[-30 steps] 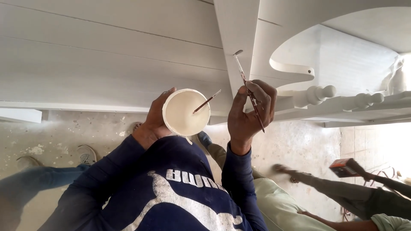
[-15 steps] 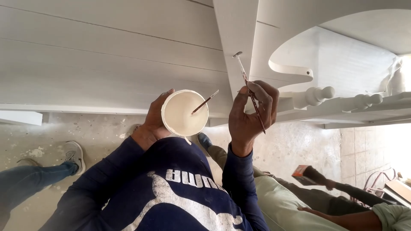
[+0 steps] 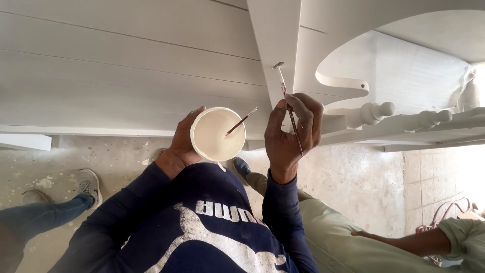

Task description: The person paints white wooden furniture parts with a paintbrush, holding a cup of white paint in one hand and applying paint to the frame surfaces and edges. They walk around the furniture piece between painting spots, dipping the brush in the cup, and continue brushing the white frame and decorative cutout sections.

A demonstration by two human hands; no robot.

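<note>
White-painted wooden planking (image 3: pixel 126 65) fills the head view from nine to twelve o'clock, with a speckled concrete floor (image 3: pixel 353 182) below it and white turned spindles (image 3: pixel 376 112) running off toward three o'clock.

Only this one view is given. The left hand (image 3: pixel 179 146) is clasped around the side of a small round white cup of pale paint (image 3: pixel 218 134), held near the middle of the picture; a thin dark-handled brush (image 3: pixel 241 121) rests inside it, its handle leaning out toward one o'clock. The right hand (image 3: pixel 290 134), just beside the cup at three o'clock, is closed around a slender brown-handled paintbrush (image 3: pixel 288 106), whose tip points to twelve o'clock and meets the edge of a white upright board (image 3: pixel 275 45).

Judging by the even white coat over planking, board and spindles, the broad painting looks finished; what seems left is fine touch-up along the board's edge, and the cup looks well filled.

At nine o'clock a second person's blue-jeaned leg and grey trainer (image 3: pixel 88 184) stand on the floor, and at four o'clock another person's arm in a pale green sleeve (image 3: pixel 457 237) reaches in; both are well apart from the hands.
</note>
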